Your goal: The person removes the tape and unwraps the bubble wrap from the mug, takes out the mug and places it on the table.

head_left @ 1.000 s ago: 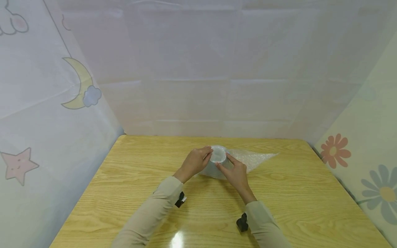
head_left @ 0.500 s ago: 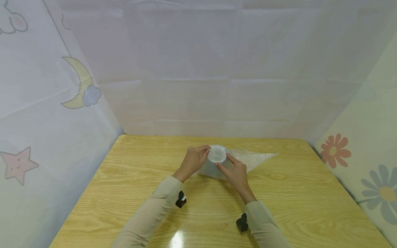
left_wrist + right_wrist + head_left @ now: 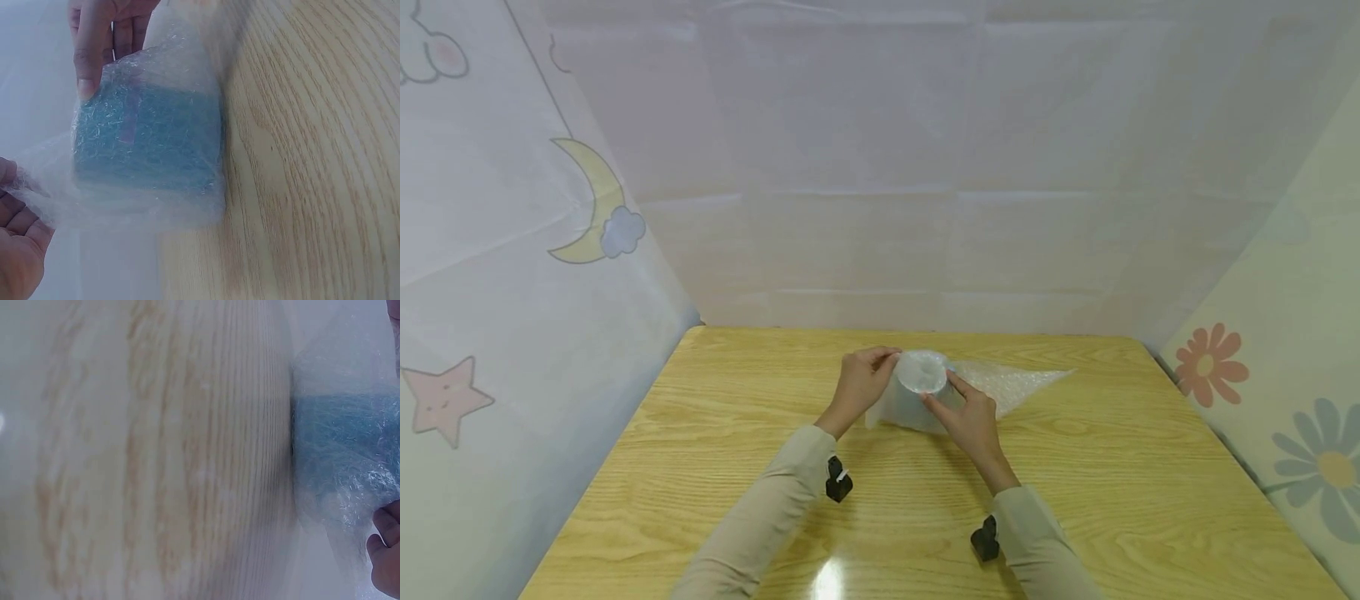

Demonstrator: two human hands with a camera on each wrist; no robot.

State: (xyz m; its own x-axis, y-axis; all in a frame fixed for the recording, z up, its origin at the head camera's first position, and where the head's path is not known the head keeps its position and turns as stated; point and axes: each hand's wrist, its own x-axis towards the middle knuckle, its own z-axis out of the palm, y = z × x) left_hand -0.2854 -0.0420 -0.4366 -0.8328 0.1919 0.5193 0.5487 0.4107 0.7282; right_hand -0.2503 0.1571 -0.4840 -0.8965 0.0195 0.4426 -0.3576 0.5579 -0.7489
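Observation:
A blue-green, cylinder-like object [image 3: 150,134] stands on the table wrapped in bubble wrap [image 3: 921,375]; the wrap blurs its kind. Through the layers a pinkish strip [image 3: 130,115] shows on its side. My left hand [image 3: 861,385] pinches the loose upper edge of the wrap on the left side, pulled outward from the object in the left wrist view. On the other side my right hand [image 3: 972,419] grips the wrapped top rim between thumb and fingers. A pointed tail of wrap [image 3: 1011,382] lies flat on the table to the right, behind the right hand.
The wood-grain table [image 3: 737,500] has walls of printed sheeting behind and at both sides. The wrapped object is near the table's far edge. Small black devices [image 3: 985,539] sit at both sleeve cuffs.
My left hand has drawn to the left with the wrap's edge, and the wrapped top has spread wider to that side. The right hand has stayed in place.

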